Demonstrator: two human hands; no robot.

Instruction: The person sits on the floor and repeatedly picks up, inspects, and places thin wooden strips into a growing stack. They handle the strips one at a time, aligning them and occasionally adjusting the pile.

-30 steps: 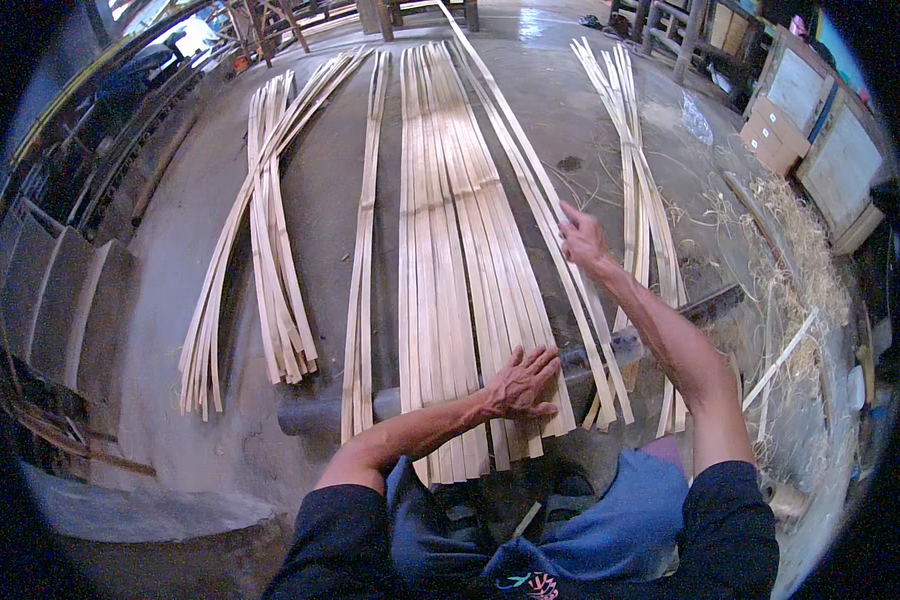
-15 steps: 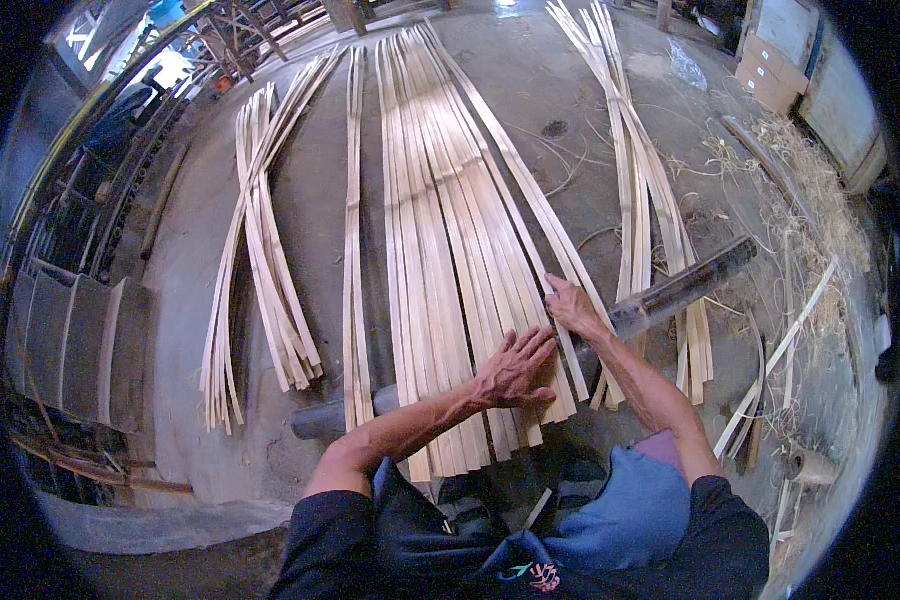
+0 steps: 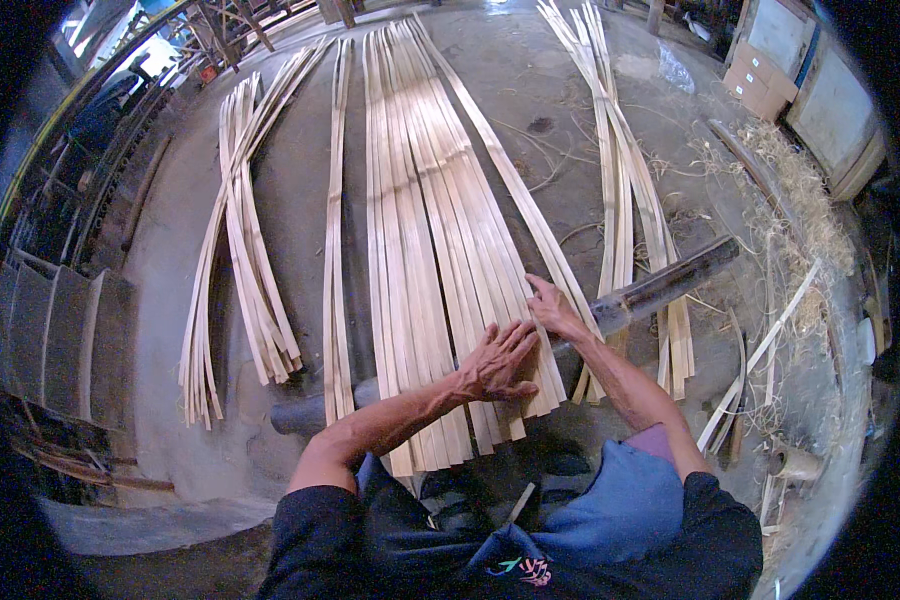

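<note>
A wide row of long, pale bamboo strips (image 3: 415,230) lies side by side in front of me, its near end resting across a dark round pole (image 3: 670,283). My left hand (image 3: 500,362) presses flat on top of the near part of the row, fingers spread. Just right of it, my right hand (image 3: 558,308) is at the row's right edge, its index finger stretched along a strip and the other fingers curled down by the edge. What the curled fingers touch is partly hidden. A separate strip (image 3: 515,190) slants past the right hand's outer side.
Crossed bundles of strips lie at the left (image 3: 240,210) and right (image 3: 620,170), and a narrow pair (image 3: 336,230) between. Curly shavings (image 3: 810,210) heap along the right, near cardboard boxes (image 3: 758,80). Grey slabs (image 3: 65,340) stand at far left.
The view has shifted slightly, so everything sits a little further left and up. Both hands keep about the same places on the strips.
</note>
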